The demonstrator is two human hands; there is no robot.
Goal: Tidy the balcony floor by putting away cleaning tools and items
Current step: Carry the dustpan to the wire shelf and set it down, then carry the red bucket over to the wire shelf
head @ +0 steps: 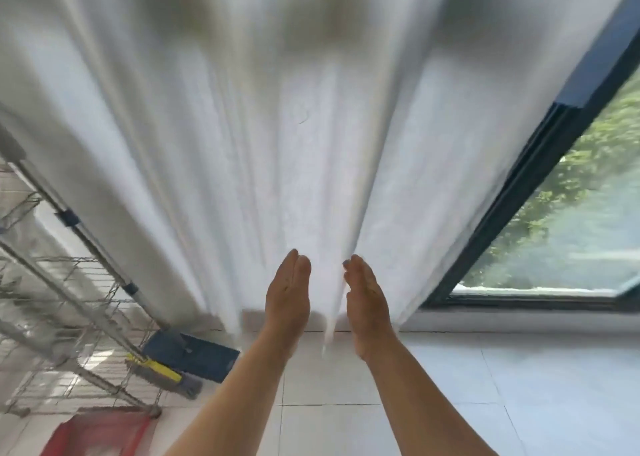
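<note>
A white curtain (277,144) hangs across most of the view, blurred with motion. My left hand (288,294) and my right hand (367,296) are held flat, palms facing each other, on either side of one hanging fold of the curtain (329,303). Neither hand grips anything. A flat mop with a dark blue head (194,353) and a metal pole (86,234) leans at the left. Beside it lies a broom head with a yellow band (162,372).
A wire metal rack (62,317) stands at the far left. A red dustpan-like item (100,431) lies at the bottom left. A dark-framed window (519,199) with trees outside is at the right. Pale floor tiles (485,386) spread below.
</note>
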